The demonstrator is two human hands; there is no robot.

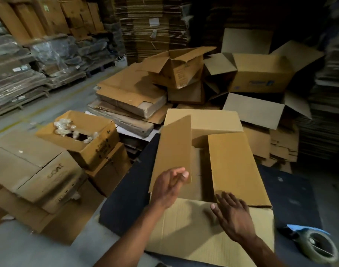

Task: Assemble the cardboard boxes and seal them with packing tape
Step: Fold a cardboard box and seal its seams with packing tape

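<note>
Behind my box I see a heap of open cartons (261, 74) and flat cardboard sheets (126, 97), which closes the far side. The cardboard box (213, 228) lies on the dark worktop (126, 205), flaps partly up. A tape dispenser (317, 245) sits near the right edge. My left hand (169, 186) touches the left flap (173, 149) with relaxed fingers; my right hand (233, 216) rests flat and spread on the near flap
</note>
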